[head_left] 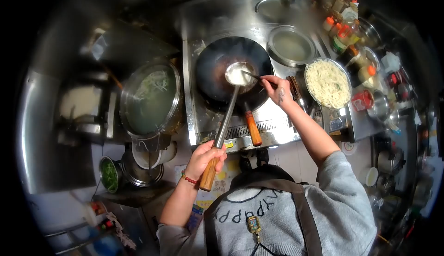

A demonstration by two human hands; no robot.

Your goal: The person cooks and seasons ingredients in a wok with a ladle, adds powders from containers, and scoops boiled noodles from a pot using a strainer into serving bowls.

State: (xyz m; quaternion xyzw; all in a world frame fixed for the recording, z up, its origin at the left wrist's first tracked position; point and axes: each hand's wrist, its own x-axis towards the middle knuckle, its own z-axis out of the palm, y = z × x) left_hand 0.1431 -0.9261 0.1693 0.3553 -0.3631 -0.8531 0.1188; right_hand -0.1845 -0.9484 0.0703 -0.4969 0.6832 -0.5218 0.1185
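Observation:
My left hand (208,159) is wrapped around the wooden handle of a long metal ladle (227,117). The ladle's bowl is over the black wok (212,54) and holds something whitish. From the right, my right hand (278,89) pinches a thin dark utensil (252,75) whose tip reaches into the ladle bowl; whether it is a spoon or chopsticks I cannot tell. The wok's wooden handle (252,128) points toward me between my arms. A reddish-brown patch shows on the wok's inside beneath the ladle.
Right of the wok are a round pot of cloudy liquid (292,45) and a container of pale noodles (328,84). Sauce bottles (342,31) crowd the far right. On the left stand a large water pot (150,101) and a bowl of chopped greens (109,175).

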